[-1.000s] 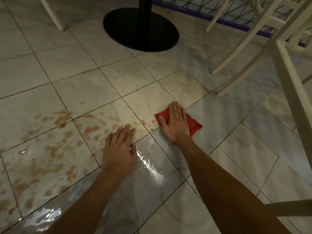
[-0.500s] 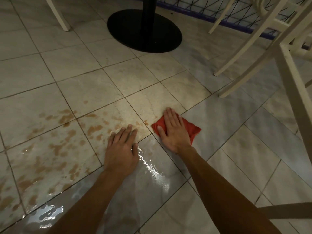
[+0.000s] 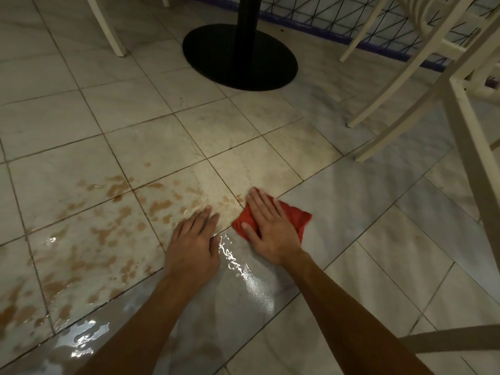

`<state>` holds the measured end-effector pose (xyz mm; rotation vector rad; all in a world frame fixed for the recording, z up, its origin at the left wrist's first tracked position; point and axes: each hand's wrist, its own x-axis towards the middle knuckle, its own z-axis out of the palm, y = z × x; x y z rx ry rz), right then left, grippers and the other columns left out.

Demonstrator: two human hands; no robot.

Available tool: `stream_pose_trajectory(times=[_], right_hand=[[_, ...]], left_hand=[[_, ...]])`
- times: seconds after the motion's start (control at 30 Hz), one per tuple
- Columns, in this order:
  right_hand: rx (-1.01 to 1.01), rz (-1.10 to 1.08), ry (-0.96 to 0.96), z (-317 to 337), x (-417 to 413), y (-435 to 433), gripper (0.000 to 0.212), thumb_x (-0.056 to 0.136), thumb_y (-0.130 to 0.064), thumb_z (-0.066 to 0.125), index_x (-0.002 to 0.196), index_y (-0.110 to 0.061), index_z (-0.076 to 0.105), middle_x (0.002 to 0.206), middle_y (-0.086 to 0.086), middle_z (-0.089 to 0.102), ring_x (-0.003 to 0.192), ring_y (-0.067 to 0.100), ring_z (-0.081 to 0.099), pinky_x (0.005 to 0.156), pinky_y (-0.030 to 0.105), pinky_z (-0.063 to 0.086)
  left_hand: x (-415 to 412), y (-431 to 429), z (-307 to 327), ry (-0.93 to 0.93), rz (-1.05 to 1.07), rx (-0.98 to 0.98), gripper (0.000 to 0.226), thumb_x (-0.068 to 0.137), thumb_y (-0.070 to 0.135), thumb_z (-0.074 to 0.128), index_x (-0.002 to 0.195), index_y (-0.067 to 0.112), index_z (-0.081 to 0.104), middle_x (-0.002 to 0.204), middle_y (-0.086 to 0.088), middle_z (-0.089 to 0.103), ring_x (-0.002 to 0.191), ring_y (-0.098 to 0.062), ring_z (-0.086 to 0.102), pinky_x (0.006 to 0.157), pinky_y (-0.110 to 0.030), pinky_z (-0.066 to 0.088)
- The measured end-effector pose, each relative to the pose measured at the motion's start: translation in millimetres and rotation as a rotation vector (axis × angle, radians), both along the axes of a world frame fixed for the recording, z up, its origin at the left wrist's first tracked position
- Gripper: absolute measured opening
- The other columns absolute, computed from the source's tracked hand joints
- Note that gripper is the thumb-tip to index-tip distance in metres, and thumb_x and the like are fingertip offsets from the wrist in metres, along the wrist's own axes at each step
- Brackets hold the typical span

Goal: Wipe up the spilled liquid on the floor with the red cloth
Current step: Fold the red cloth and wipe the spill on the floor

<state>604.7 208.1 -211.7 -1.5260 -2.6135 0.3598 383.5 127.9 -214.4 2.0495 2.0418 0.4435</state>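
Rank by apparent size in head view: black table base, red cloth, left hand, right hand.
1. black table base
2. left hand and right hand, alike
3. red cloth, partly hidden under the right hand

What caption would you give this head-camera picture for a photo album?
Right hand presses the red cloth on the floor while the left hand rests by the brown spilled liquid.

Straight ahead of the right hand (image 3: 270,228), well past its fingertips, there's a round black table base (image 3: 240,58) with its pole going up. White chair legs (image 3: 473,147) stand off to that hand's right. A blue-edged net fence (image 3: 311,14) runs behind them, and one more white leg (image 3: 107,25) sits far off up and to the left.
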Motion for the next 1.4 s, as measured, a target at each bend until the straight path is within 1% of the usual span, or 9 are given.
stream_pose_trajectory(times=[0.1,0.2,0.33,0.57,0.73,0.97,1.17,1.27,1.4], right_hand=[[0.007,0.121,-0.018,2,29,-13,0.077,0.115,-0.057,0.033,0.177,-0.023,0.001,0.184,-0.007,-0.007,0.169,0.008,-0.012,0.139,0.044,-0.002],[-0.012,-0.039,-0.05,2,43,-5,0.078,0.114,-0.062,0.024,0.176,-0.023,-0.003,0.184,-0.006,-0.011,0.168,0.006,-0.016,0.138,0.041,-0.005],[-0.041,-0.257,-0.067,-3,3,13,0.078,0.113,-0.058,0.014,0.175,-0.015,-0.004,0.183,0.002,-0.015,0.168,0.014,-0.019,0.138,0.046,-0.003],[0.005,0.06,-0.045,1,9,-19,0.075,0.116,-0.057,0.021,0.176,-0.02,-0.005,0.184,-0.003,-0.012,0.168,0.008,-0.019,0.139,0.043,-0.005],[-0.031,-0.238,-0.065,-5,-20,9,0.073,0.116,-0.057,0.008,0.175,-0.016,-0.007,0.182,0.002,-0.017,0.168,0.014,-0.021,0.138,0.047,-0.004],[0.007,0.131,-0.034,-1,3,-9,0.075,0.116,-0.056,0.025,0.176,-0.021,-0.003,0.184,-0.004,-0.009,0.168,0.008,-0.015,0.139,0.047,0.002],[-0.037,-0.216,-0.086,-6,-21,21,0.076,0.114,-0.06,0.009,0.175,-0.017,-0.008,0.183,0.002,-0.017,0.168,0.014,-0.022,0.138,0.047,-0.006],[-0.017,-0.033,-0.043,-4,-38,15,0.075,0.115,-0.056,0.015,0.176,-0.016,-0.003,0.183,0.001,-0.013,0.168,0.013,-0.019,0.138,0.046,-0.005],[0.017,0.19,-0.029,-2,-7,2,0.075,0.117,-0.055,0.029,0.177,-0.021,0.001,0.184,-0.006,-0.007,0.169,0.007,-0.012,0.139,0.046,0.002]], left_hand=[[-12,-3,0,0.024,0.017,-0.013,0.059,0.102,0.042,0.037,0.156,0.025,0.051,0.167,0.0,0.042,0.152,-0.025,0.04,0.124,-0.05,0.034],[-18,-5,-1,0.027,0.028,-0.005,0.058,0.102,0.043,0.037,0.156,0.026,0.05,0.167,0.001,0.042,0.153,-0.025,0.039,0.125,-0.05,0.033],[-11,-5,0,0.008,0.062,-0.007,0.059,0.101,0.041,0.037,0.157,0.025,0.05,0.168,0.001,0.041,0.154,-0.025,0.036,0.126,-0.051,0.03],[-19,-6,-2,0.017,0.019,0.016,0.057,0.103,0.041,0.04,0.156,0.025,0.051,0.167,0.001,0.043,0.152,-0.025,0.041,0.123,-0.051,0.035],[-17,-6,-1,0.02,0.039,0.027,0.057,0.099,0.037,0.047,0.154,0.024,0.053,0.165,0.0,0.046,0.15,-0.025,0.043,0.122,-0.051,0.036],[-27,-6,5,0.06,0.031,0.021,0.057,0.1,0.046,0.045,0.153,0.027,0.055,0.165,0.003,0.045,0.146,-0.024,0.047,0.119,-0.048,0.039],[-20,-12,0,0.034,0.067,0.056,0.059,0.1,0.044,0.041,0.154,0.024,0.055,0.165,-0.001,0.045,0.148,-0.027,0.045,0.122,-0.05,0.035],[-20,-11,2,0.041,0.065,0.058,0.059,0.099,0.044,0.043,0.153,0.024,0.056,0.164,-0.001,0.047,0.146,-0.027,0.048,0.12,-0.049,0.036],[-30,-11,3,0.074,0.041,0.053,0.059,0.099,0.049,0.045,0.153,0.025,0.055,0.164,0.001,0.046,0.145,-0.025,0.048,0.118,-0.046,0.038]])
